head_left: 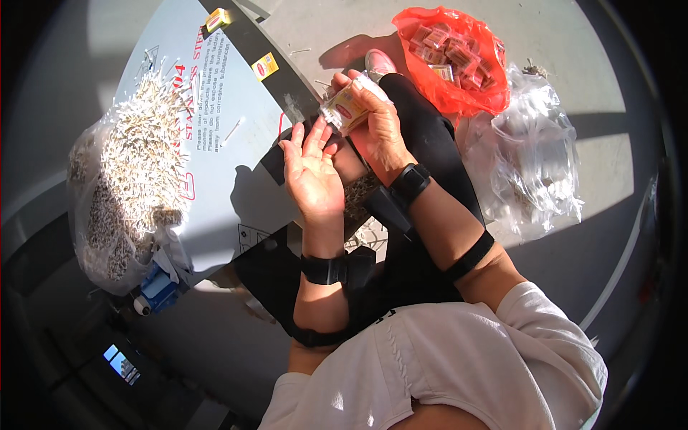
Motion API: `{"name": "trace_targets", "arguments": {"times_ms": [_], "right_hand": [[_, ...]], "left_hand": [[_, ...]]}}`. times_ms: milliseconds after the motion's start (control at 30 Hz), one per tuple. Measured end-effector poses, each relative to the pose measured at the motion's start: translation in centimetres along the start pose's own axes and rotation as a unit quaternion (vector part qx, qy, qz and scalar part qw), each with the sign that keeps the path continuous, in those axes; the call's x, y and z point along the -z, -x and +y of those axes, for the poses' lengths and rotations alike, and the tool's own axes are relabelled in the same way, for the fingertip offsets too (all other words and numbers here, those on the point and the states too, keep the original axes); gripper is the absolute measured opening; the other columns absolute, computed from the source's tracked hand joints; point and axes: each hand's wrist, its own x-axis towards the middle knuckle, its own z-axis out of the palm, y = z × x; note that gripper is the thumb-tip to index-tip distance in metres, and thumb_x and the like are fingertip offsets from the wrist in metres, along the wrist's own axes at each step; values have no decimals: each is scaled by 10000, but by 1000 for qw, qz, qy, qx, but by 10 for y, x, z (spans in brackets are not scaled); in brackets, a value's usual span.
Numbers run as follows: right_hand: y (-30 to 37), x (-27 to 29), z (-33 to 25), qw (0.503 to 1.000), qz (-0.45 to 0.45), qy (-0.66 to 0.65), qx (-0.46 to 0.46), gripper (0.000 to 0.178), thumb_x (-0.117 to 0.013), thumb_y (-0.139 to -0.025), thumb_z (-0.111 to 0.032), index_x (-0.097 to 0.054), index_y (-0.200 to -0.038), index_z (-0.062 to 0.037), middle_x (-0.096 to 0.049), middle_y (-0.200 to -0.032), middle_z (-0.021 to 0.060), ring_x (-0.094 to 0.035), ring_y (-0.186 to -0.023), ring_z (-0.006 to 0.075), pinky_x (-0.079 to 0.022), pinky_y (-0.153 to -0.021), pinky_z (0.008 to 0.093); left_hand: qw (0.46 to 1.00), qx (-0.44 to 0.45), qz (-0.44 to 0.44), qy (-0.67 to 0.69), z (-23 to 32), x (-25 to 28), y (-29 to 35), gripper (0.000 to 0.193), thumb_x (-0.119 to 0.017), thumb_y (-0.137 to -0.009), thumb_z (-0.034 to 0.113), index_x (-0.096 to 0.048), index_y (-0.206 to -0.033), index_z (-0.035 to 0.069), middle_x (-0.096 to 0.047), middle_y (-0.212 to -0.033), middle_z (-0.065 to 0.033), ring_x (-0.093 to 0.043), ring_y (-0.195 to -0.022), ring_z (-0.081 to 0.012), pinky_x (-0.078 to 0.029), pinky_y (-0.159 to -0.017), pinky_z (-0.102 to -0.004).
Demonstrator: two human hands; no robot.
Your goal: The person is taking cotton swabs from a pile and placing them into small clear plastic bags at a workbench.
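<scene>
My right hand (383,132) is closed around a small clear plastic packet (346,109) with a yellow and red label, held above my lap beside the table edge. Something white shows at its fingertips, too small to make out. My left hand (317,179) is turned palm up, fingers stretched out and holding nothing. Its fingertips are close to the packet's lower left edge; whether they touch it, I cannot tell. To the left, a heap of cotton swabs (143,143) spills from a clear plastic bag (84,168) onto the table.
Two yellow and red label cards (264,67) rest along the dark far edge of the grey table (215,186). A loose swab (231,132) lies nearer. On the right, a red plastic bag (412,21) holds several small packets, next to a bulging clear bag (527,158) on the floor.
</scene>
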Motion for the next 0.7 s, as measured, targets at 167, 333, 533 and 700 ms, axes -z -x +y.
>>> {"name": "trace_targets", "arguments": {"times_ms": [167, 333, 533, 700], "right_hand": [[3, -2, 3, 1000, -1, -2, 4, 324, -613, -896, -39, -524, -1204, 7, -667, -1079, 162, -633, -999, 256, -525, -855, 396], [8, -7, 1, 1000, 10, 18, 9, 308, -613, -883, 0, -531, -1180, 13, -665, -1080, 159, -632, -1004, 253, -526, -859, 389], [2, 0, 4, 1000, -9, 16, 4, 302, -609, -864, 47, -541, -1157, 17, -663, -1078, 158, -633, -1010, 258, -521, -878, 387], [-13, -2, -29, 999, 15, 15, 48, 357, -564, -875, 72, -512, -1224, 17, -621, -1195, 170, -604, -1110, 288, -462, -1023, 452]], "left_hand": [[997, 41, 7, 58, 3, -3, 2, 818, -368, -990, 552, -129, -1484, -54, -427, -1413, -271, -380, -1309, -320, -209, -1112, -431], [999, 39, -37, -3, 5, -6, -3, 840, -383, -984, 559, -117, -1484, -62, -407, -1424, -288, -357, -1330, -336, -208, -1115, -439], [999, 27, -15, 8, -5, 6, -6, 710, -446, -991, 479, -261, -1443, -36, -461, -1388, -260, -440, -1259, -300, -319, -1037, -435], [1000, 5, 7, -13, -4, 11, -6, 483, -534, -988, 316, -441, -1320, -22, -558, -1285, -234, -582, -1081, -252, -470, -874, -372]]}}
